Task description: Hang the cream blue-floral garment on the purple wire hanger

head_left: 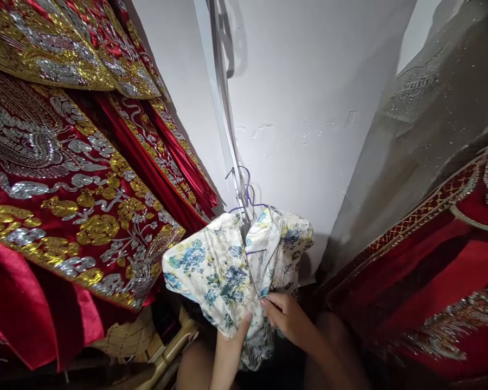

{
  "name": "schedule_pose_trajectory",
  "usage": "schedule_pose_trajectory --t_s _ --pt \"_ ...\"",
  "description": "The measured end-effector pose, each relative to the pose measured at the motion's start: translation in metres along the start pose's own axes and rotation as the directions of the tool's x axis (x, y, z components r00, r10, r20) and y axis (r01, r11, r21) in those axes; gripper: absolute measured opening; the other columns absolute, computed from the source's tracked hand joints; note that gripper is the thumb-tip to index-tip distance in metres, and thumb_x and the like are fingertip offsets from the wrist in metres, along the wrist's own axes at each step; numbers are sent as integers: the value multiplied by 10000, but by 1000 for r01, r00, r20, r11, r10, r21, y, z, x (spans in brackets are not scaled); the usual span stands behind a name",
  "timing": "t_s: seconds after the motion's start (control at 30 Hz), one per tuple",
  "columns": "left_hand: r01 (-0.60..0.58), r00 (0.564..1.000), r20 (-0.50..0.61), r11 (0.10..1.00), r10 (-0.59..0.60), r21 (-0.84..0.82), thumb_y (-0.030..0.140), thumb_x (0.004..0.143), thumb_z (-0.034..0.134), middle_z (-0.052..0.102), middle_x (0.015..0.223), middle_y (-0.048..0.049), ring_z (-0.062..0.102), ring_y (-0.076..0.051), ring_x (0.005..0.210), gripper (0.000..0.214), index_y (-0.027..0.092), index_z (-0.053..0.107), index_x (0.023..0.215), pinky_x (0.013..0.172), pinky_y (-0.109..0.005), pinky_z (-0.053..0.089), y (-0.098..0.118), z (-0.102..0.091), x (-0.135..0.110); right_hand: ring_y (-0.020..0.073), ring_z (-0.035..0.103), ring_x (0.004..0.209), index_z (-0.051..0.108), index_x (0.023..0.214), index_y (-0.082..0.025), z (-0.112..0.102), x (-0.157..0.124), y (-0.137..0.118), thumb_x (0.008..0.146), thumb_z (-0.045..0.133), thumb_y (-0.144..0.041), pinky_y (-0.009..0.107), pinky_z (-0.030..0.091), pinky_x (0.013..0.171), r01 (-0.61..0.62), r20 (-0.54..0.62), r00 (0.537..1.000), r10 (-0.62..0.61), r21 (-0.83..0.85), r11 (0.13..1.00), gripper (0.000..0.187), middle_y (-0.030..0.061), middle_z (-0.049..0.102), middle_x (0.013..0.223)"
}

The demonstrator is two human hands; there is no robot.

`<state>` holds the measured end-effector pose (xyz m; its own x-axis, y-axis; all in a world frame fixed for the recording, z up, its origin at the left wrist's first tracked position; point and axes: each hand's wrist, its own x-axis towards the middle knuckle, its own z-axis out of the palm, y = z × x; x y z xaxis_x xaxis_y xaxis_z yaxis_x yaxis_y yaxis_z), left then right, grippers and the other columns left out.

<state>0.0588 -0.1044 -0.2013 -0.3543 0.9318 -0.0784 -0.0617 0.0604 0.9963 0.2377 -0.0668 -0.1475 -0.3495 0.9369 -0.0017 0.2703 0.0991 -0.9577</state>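
A white blouse [230, 271] with blue and green flowers hangs in front of me on a thin purple hanger [248, 189]. Its front is parted at the neck, and the hanger shows through the gap. With thumb and finger, my right hand [287, 317] pinches the front edge of the blouse low at the opening. My left hand [238, 336] is just left of it, thumb on top of the cloth and the other fingers hidden behind; it grips the lower front panel. Both hands are close together, a little apart.
A pale upright strip [223, 97] runs down the white wall [309, 70] to the hanger. Red garments [101, 222] with gold and silver embroidery fill the left side. Another red embroidered garment [443, 276] is at the right. A yellowish chair-like frame [174, 346] stands low at left.
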Motion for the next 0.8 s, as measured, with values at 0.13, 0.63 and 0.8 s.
schedule_pose_trajectory --t_s 0.13,0.63,0.8 --pt "-90 924 -369 994 105 58 532 750 750 627 1254 -185 588 -361 1209 649 146 576 1241 1034 -515 471 0 6 -5 125 428 459 556 618 -194 8 -3 1 917 488 -466 274 305 505 -83 -56 994 96 195 977 410 -11 512 475" --pt "-449 891 235 831 389 329 413 998 437 648 783 -46 621 -194 754 317 195 617 854 719 -277 484 6 53 -5 86 325 339 585 663 -191 -14 3 -37 857 499 -442 241 241 410 -107 28 994 105 425 899 329 -42 499 401" --pt "-366 929 168 883 329 293 508 979 455 657 875 -63 615 -198 814 357 196 617 916 766 -276 476 20 54 0 125 465 443 593 705 -197 -30 43 -18 882 459 -378 250 342 486 -22 -116 992 39 149 989 286 -19 569 504"
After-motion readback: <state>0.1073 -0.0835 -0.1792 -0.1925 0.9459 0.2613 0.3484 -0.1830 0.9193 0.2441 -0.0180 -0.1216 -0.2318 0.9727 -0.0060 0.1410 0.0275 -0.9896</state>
